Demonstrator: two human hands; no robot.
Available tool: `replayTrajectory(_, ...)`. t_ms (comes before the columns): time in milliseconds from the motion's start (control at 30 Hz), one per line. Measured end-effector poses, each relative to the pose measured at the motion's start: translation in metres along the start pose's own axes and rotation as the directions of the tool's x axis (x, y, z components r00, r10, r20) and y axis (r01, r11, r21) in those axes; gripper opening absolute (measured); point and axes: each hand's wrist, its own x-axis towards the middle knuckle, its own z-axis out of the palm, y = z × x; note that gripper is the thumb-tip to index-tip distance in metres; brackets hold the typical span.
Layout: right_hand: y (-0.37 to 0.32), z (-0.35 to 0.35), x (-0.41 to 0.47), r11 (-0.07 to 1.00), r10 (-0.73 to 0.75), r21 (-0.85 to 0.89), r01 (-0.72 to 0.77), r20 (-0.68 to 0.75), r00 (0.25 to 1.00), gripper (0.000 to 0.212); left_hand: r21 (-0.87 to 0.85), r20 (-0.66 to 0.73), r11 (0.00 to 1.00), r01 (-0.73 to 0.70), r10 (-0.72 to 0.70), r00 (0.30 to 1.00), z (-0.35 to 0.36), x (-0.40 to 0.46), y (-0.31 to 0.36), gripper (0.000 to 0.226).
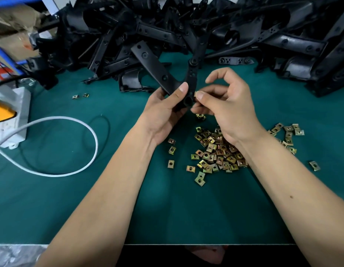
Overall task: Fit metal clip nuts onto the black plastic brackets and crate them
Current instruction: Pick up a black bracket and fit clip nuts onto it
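My left hand curls round a forked black plastic bracket, thumb pressed flat on it, holding it above the green tabletop. My right hand pinches a small brassy clip nut against the bracket's edge. A loose heap of square, holed clip nuts lies just below the bracket.

We count two hands, one held bracket, one clip pinched, two stray clips far left, one white cable; piled clips and brackets are too many to count.
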Motion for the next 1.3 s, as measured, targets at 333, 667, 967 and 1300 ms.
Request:
replayTrajectory(333, -0.001, -0.006, 0.0, 0.998, 0.044, -0.056, -0.041, 0.055, 0.997, 0.029, -0.007, 0.025, 1.0, -0.008, 0.008, 1.0, 0.001, -0.003, 0.0, 0.036)
replayTrajectory(667, 0.007, -0.002, 0.003, 0.935, -0.116, -0.339, 0.107, -0.006, 0.993, 0.039, 0.138, -0.107, 0.985, -0.102, 0.117, 0.987, 0.007, -0.005, -0.006, 0.016)
replayTrajectory(967, -0.014, 0.017, -0.021, 0.687, 0.04, -0.604, 0.404, 0.587, 0.809, 0.013, 0.202, -0.329, 0.945, -0.258, 0.314, 0.891, -0.019, 0.002, 0.015, 0.011)
replayTrajectory(1300, -0.013, 0.023, -0.024, 0.568, 0.252, -0.697, 0.438, 0.654, 0.714, 0.021, -0.038, -0.187, 0.991, -0.129, 0.12, 0.975, -0.024, -0.003, 0.022, 0.018)
